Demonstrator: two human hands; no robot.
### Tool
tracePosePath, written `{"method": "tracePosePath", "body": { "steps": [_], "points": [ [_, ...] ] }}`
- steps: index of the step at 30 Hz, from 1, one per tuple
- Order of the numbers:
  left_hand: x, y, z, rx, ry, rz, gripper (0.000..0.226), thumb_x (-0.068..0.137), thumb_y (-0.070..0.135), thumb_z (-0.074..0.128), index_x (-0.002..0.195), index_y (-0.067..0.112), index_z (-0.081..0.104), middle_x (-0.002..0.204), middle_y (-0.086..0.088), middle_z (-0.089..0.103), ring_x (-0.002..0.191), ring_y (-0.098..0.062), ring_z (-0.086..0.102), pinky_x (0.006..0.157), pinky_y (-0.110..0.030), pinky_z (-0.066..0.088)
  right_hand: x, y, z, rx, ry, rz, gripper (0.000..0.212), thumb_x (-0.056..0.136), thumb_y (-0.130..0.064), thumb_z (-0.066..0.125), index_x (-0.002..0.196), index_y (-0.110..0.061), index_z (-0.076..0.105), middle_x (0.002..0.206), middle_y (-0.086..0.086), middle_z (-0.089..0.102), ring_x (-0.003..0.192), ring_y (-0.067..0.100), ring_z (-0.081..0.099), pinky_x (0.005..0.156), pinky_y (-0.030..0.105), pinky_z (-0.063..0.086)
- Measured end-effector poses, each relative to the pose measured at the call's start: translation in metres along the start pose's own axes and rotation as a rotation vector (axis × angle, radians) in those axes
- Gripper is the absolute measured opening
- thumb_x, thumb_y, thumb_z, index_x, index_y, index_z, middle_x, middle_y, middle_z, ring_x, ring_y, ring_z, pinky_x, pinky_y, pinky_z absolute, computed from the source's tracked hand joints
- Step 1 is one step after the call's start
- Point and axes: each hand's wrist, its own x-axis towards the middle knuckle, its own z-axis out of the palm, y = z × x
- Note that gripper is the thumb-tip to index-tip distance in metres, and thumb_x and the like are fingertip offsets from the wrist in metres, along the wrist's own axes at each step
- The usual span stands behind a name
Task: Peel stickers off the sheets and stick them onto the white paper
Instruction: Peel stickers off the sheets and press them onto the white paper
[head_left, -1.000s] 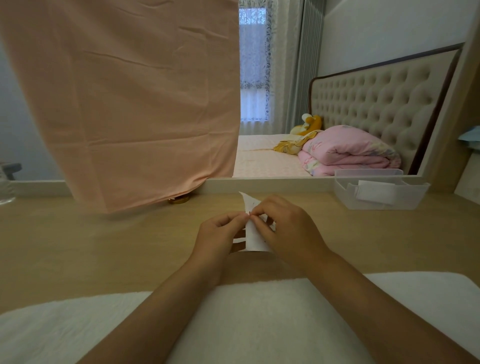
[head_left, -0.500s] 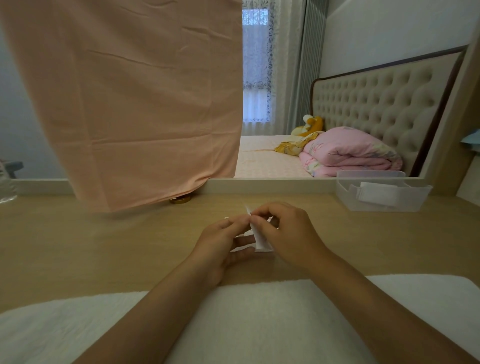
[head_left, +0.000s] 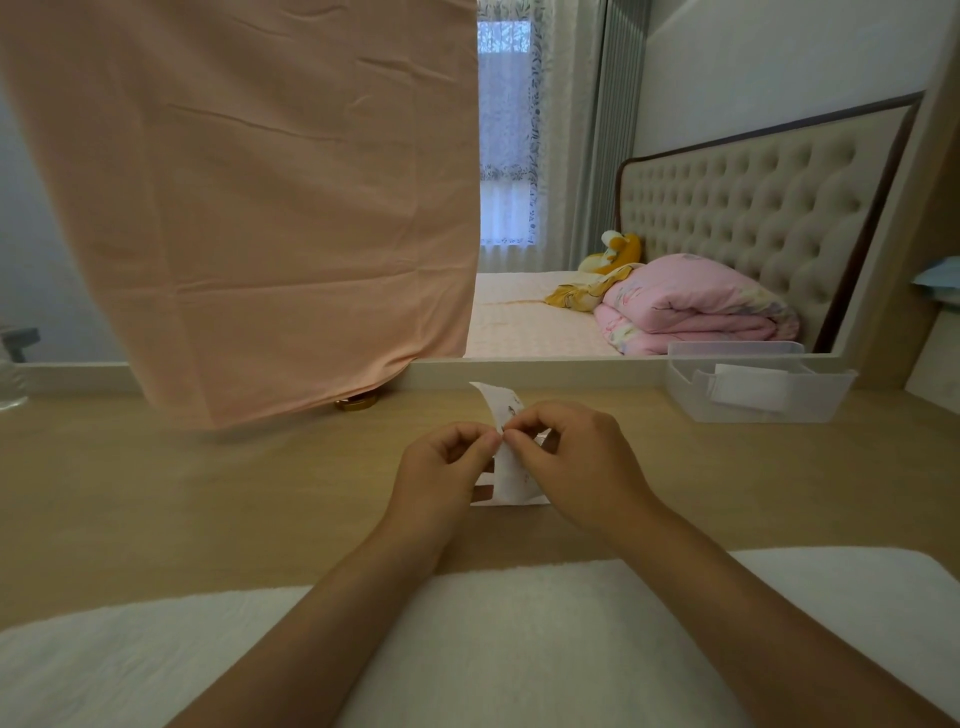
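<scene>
The small white printed sticker sheet (head_left: 508, 475) is standing taller than half a second ago, its curled top rising above the knuckles. The left hand (head_left: 441, 470) and right hand (head_left: 579, 462) are pinching its middle between curled fingertips, over the light wooden desk (head_left: 208, 493).

Sticker sheet (head_left: 508, 470) is lifted back up vs 0.5 s ago: its top strip is now seen curling above the fingertips, where only a small tip was showing. Left hand (head_left: 441, 467) fingers, spread under the sheet before, are now curled in and pinched at the sheet edge, tip to tip with the right hand (head_left: 579, 462) pinch.
</scene>
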Motion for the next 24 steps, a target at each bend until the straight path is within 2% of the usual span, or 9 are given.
{"method": "tracePosePath", "body": {
  "steps": [4,8,13,18,21,24],
  "points": [
    [0.0,-0.002,0.003,-0.044,0.008,0.007,0.014,0.098,0.018,0.061,0.098,0.012,0.074,0.079,0.008,0.073,0.076,-0.005,0.071,0.071,-0.031,0.061,0.002,0.001,-0.004,0.075,-0.039,0.032,0.012,0.091,-0.03,0.072,0.101,-0.026,0.078,0.093,-0.014,0.072,0.078,0.001,0.061,0.072,0.026,0.055],
    [0.002,-0.002,0.001,-0.083,0.003,-0.034,0.016,0.099,0.021,0.06,0.101,0.011,0.072,0.092,0.0,0.076,0.086,-0.014,0.074,0.074,-0.033,0.062,0.003,0.002,-0.006,0.143,-0.081,0.051,0.018,0.087,-0.035,0.076,0.104,-0.029,0.078,0.094,-0.016,0.07,0.075,-0.004,0.058,0.072,0.023,0.052],
    [0.003,-0.001,-0.001,-0.126,0.029,-0.059,0.015,0.099,0.02,0.061,0.1,0.012,0.073,0.094,-0.003,0.076,0.083,-0.016,0.074,0.069,-0.03,0.06,0.003,0.006,-0.006,0.047,-0.033,0.005,0.023,0.084,-0.029,0.079,0.106,-0.035,0.074,0.1,-0.02,0.065,0.081,-0.005,0.055,0.076,0.022,0.05],
    [0.004,0.001,-0.004,-0.101,-0.02,-0.071,0.017,0.099,0.025,0.06,0.099,0.018,0.076,0.096,0.001,0.077,0.09,-0.014,0.074,0.075,-0.031,0.059,0.003,0.006,-0.005,0.068,-0.015,-0.016,0.02,0.085,-0.03,0.078,0.104,-0.036,0.077,0.097,-0.019,0.065,0.079,-0.004,0.055,0.07,0.023,0.049],
    [0.002,0.003,-0.006,-0.121,-0.113,-0.073,0.016,0.088,0.029,0.07,0.1,0.022,0.078,0.099,0.001,0.078,0.095,-0.015,0.074,0.082,-0.034,0.06,0.002,0.007,-0.006,0.097,0.006,-0.023,0.017,0.086,-0.029,0.077,0.103,-0.034,0.078,0.094,-0.018,0.066,0.077,-0.001,0.057,0.069,0.027,0.052],
    [0.001,0.003,-0.009,-0.071,-0.146,-0.047,0.023,0.083,0.021,0.075,0.106,0.022,0.076,0.101,0.0,0.078,0.098,-0.018,0.074,0.089,-0.039,0.058,0.002,0.009,-0.007,0.071,0.002,-0.064,0.017,0.087,-0.028,0.077,0.103,-0.03,0.08,0.092,-0.017,0.066,0.074,-0.001,0.056,0.067,0.029,0.053]
  ]
}}
